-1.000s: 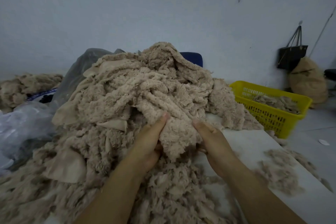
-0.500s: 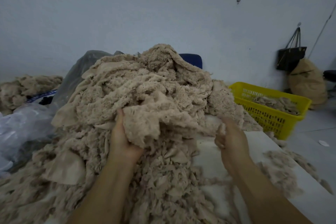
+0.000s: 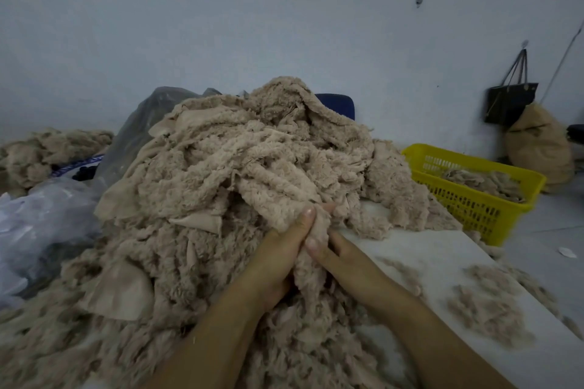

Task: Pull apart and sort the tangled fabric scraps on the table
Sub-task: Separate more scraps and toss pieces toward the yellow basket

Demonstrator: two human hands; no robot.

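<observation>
Sorting at an early stage, as we judge it. Both hands are closed on one fleecy scrap at the near foot of the large pile of beige scraps. The left hand wraps it from the left with the thumb laid upward along the nap. The right hand pinches it from the right, thumb against the same fold, so that the two hands almost touch. The scrap runs upward from the grip into the pile and we cannot see its far end, so we take it as not yet freed. The pile covers most of the tabletop, whose bare white surface shows only at the right, where a small heap of loose fluff lies well apart from the hands. Beside the tabletop's far right edge stands a yellow basket holding a shallow layer of scraps. We read this as the work done, small beside the mass yet to be pulled apart. A second heap of the same material lies at far left behind a clear plastic bag; whether it is sorted or waiting we cannot tell. What is left, in our judgement, is nearly the whole pile, taken piece by piece like the one in hand.
</observation>
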